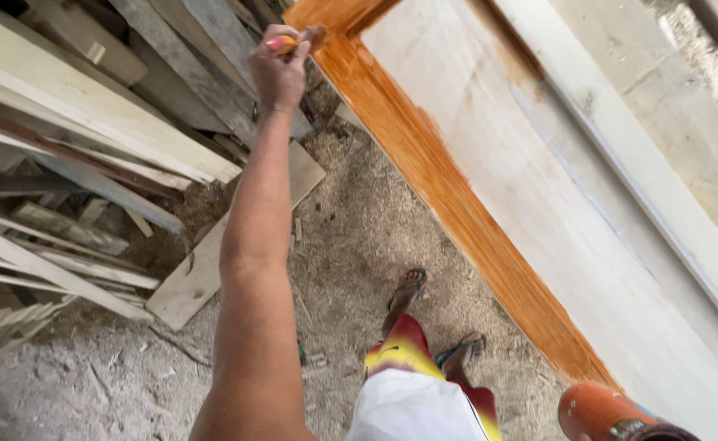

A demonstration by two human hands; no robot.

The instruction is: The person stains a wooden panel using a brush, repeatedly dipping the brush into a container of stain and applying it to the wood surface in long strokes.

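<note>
Orange-stained brush (297,41) gripped in the outstretched left hand (277,73) at the door frame (424,163).

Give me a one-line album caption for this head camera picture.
A hand holds a brush to the corner of an orange-stained door frame above a sawdust floor.
</note>
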